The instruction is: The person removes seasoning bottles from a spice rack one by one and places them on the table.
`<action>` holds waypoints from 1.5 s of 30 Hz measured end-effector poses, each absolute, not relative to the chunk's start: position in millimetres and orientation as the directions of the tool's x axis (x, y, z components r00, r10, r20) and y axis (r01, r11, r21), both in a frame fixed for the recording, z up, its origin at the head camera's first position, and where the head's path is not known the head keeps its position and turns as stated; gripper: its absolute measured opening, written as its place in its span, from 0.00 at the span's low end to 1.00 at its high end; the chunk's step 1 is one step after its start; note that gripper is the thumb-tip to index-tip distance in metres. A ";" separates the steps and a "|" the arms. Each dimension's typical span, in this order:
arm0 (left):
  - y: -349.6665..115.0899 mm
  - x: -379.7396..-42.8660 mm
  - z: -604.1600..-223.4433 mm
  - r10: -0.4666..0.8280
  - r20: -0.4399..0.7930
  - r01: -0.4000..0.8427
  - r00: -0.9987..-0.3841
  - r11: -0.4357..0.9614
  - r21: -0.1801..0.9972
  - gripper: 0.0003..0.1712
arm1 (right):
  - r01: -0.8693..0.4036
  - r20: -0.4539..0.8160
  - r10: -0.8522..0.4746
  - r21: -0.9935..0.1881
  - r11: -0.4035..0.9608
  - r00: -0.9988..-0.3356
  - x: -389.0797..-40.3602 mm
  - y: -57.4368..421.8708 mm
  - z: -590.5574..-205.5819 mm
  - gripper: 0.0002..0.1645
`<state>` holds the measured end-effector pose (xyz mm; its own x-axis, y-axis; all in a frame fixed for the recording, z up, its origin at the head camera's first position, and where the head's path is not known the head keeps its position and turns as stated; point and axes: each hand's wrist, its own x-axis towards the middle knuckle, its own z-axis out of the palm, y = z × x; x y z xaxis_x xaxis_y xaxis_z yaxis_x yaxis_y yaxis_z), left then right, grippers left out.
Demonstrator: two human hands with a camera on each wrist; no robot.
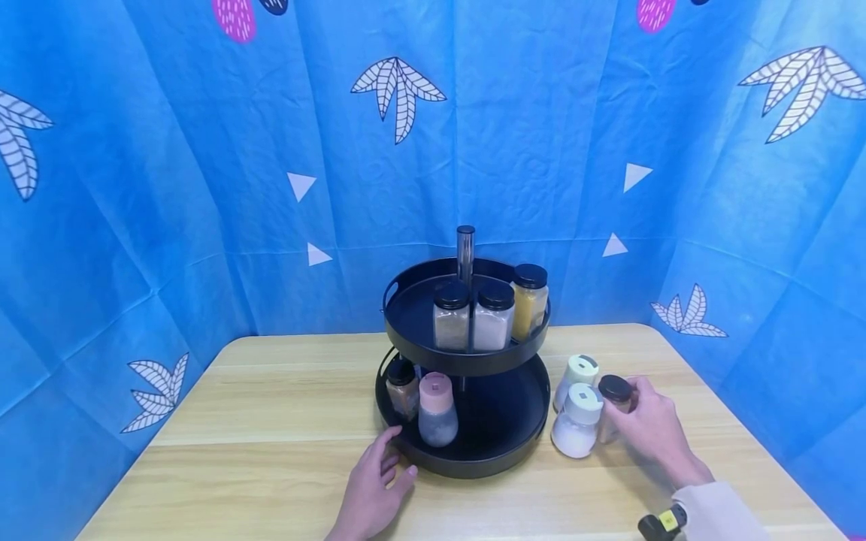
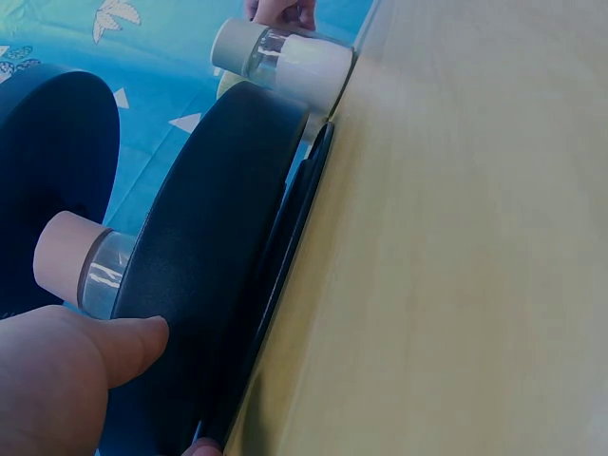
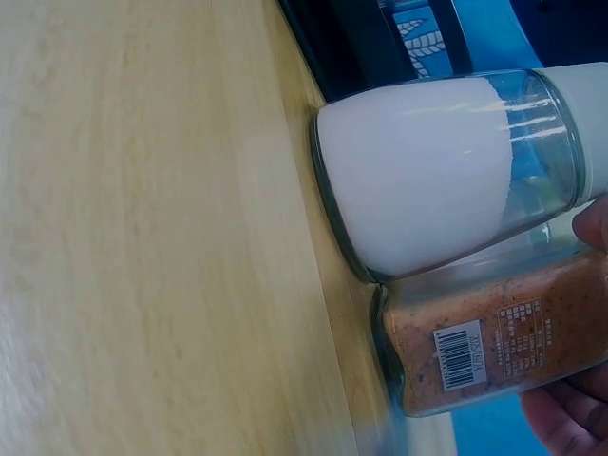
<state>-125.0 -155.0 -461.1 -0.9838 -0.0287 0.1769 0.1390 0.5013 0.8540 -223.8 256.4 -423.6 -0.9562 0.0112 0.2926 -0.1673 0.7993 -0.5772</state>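
Note:
On the table to the right, my right hand (image 1: pixel 652 424) grips a black-lidded spice jar (image 1: pixel 614 394) near its top. Reddish-brown seasoning fills this jar (image 3: pixel 484 337), which carries a barcode label. Right beside it is a white-capped shaker (image 1: pixel 576 422) of white grains, with another pale-capped shaker (image 1: pixel 573 373) behind. My left hand (image 1: pixel 375 485) is at the front left of a black two-tier rack (image 1: pixel 473 467), thumb (image 2: pixel 133 350) against the lower tray's side. Near that hand, the lower tier bears a pink-capped shaker (image 1: pixel 437 417) and a dark-lidded jar (image 1: pixel 404 394).
The rack's upper tier holds two black-lidded jars, a greyish one (image 1: pixel 451 327) and a white one (image 1: pixel 494 327), plus a yellow one (image 1: pixel 530 304). A metal post (image 1: pixel 465 255) rises through its middle. Blue patterned cloth (image 1: pixel 433 173) surrounds the wooden table (image 1: pixel 271 451).

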 end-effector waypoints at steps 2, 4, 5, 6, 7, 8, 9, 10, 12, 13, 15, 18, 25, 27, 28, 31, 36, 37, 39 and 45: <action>-154.9 -125.1 -461.0 -0.030 0.174 0.136 -0.984 0.500 0.855 0.37 | -0.168 0.290 0.009 -0.578 0.799 -0.957 -223.2 256.3 -423.0 0.37; -154.7 -125.0 -460.5 -0.035 0.170 0.130 -0.985 0.500 0.856 0.37 | -0.168 0.286 0.006 -0.579 0.798 -0.958 -222.8 256.4 -422.5 0.37; -154.6 -124.9 -460.3 -0.035 0.168 0.129 -0.985 0.498 0.858 0.38 | -0.170 0.288 0.005 -0.578 0.798 -0.958 -222.7 256.5 -422.2 0.36; -154.6 -124.8 -460.1 -0.037 0.165 0.126 -0.986 0.497 0.859 0.38 | -0.170 0.289 0.005 -0.577 0.799 -0.957 -222.6 256.5 -421.9 0.35; -154.5 -124.7 -459.9 -0.037 0.163 0.124 -0.986 0.494 0.861 0.38 | -0.170 0.289 0.004 -0.575 0.800 -0.957 -222.4 256.6 -421.6 0.35; -154.5 -124.6 -459.7 -0.037 0.161 0.122 -0.986 0.492 0.862 0.38 | -0.170 0.288 0.003 -0.574 0.801 -0.958 -222.2 256.6 -421.3 0.34; -154.4 -124.5 -459.5 -0.037 0.160 0.121 -0.986 0.491 0.863 0.38 | -0.170 0.289 0.003 -0.573 0.802 -0.957 -221.9 256.5 -421.2 0.33; -154.4 -124.5 -459.4 -0.037 0.159 0.121 -0.987 0.489 0.864 0.38 | -0.171 0.290 0.003 -0.572 0.802 -0.957 -221.5 256.4 -421.1 0.33; -154.6 -124.5 -459.3 -0.036 0.156 0.119 -0.987 0.487 0.865 0.38 | -0.173 0.291 0.001 -0.572 0.802 -0.957 -220.5 256.4 -421.0 0.31; -154.6 -124.4 -459.3 -0.035 0.155 0.118 -0.987 0.486 0.866 0.38 | -0.173 0.290 0.001 -0.573 0.801 -0.957 -220.0 256.4 -421.2 0.31; -154.7 -124.2 -459.1 -0.037 0.151 0.114 -0.988 0.486 0.866 0.38 | -0.175 0.291 -0.001 -0.574 0.800 -0.957 -219.1 256.7 -421.8 0.32; -155.0 -123.5 -458.8 -0.039 0.146 0.109 -0.988 0.487 0.867 0.38 | -0.176 0.283 -0.007 -0.575 0.799 -0.959 -218.2 257.3 -422.3 0.33; -154.4 -123.0 -458.7 -0.040 0.152 0.113 -0.988 0.495 0.862 0.38 | -0.208 0.258 -0.064 -0.582 0.786 -0.964 -212.3 260.9 -419.4 0.36; -154.3 -123.1 -458.7 -0.039 0.155 0.115 -0.987 0.498 0.859 0.38 | -0.221 0.256 -0.081 -0.587 0.779 -0.963 -209.3 262.0 -417.3 0.37; -154.3 -123.2 -458.7 -0.039 0.156 0.115 -0.987 0.499 0.859 0.38 | -0.225 0.257 -0.084 -0.589 0.776 -0.963 -207.9 262.6 -416.0 0.37; -154.2 -123.6 -458.2 -0.037 0.157 0.118 -0.987 0.499 0.858 0.38 | -0.239 0.309 -0.057 -0.591 0.771 -0.949 -202.8 263.6 -411.9 0.35; -154.0 -123.8 -457.1 -0.032 0.161 0.125 -0.986 0.493 0.861 0.38 | -0.298 0.567 0.078 -0.540 0.787 -0.820 -194.7 257.8 -403.4 0.22; -154.1 -123.8 -456.9 -0.032 0.161 0.125 -0.986 0.491 0.862 0.38 | -0.310 0.614 0.102 -0.526 0.792 -0.783 -193.0 254.8 -400.8 0.19; -154.5 -123.6 -457.0 -0.030 0.163 0.127 -0.986 0.489 0.863 0.38 | -0.341 0.689 0.135 -0.507 0.792 -0.712 -189.1 247.2 -395.5 0.16; -155.9 -124.0 -459.7 -0.033 0.160 0.123 -0.987 0.493 0.861 0.38 | -0.415 0.740 0.140 -0.511 0.753 -0.657 -173.8 216.2 -385.1 0.14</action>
<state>-124.0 -155.9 -459.7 -0.9866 -0.0331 0.1599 0.1230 0.4932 0.8612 -173.8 216.2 -385.1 -0.6575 0.1398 0.7404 -0.4149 0.7530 -0.5107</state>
